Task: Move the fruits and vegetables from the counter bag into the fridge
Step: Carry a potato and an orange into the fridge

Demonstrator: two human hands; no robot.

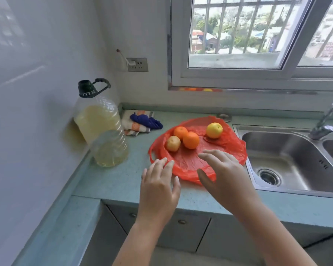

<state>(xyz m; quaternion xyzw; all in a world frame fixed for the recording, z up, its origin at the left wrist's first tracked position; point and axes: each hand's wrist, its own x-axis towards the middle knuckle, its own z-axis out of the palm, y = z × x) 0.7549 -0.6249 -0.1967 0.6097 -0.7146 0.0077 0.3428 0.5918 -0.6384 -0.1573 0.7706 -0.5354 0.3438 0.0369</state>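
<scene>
fruit on the red bag [190,162], both hands reaching in over the near edge.

the bag lay opened flat on the counter [121,181] just left of the sink [296,160], probably spread so each piece could be seen and picked singly. on it sat two oranges [190,140] touching one another, a pale brownish fruit [173,143] against their left, and a yellow fruit [214,130] apart to the far right. the left hand [158,187] was open and empty, fingers spread, tips at the bag's near left rim. the right hand [223,173] hovered palm down over the bare near part of the plastic, fingers loosely extended toward the oranges, holding nothing. no fridge was in view. an oil bottle [102,127] stood at the far left.
</scene>
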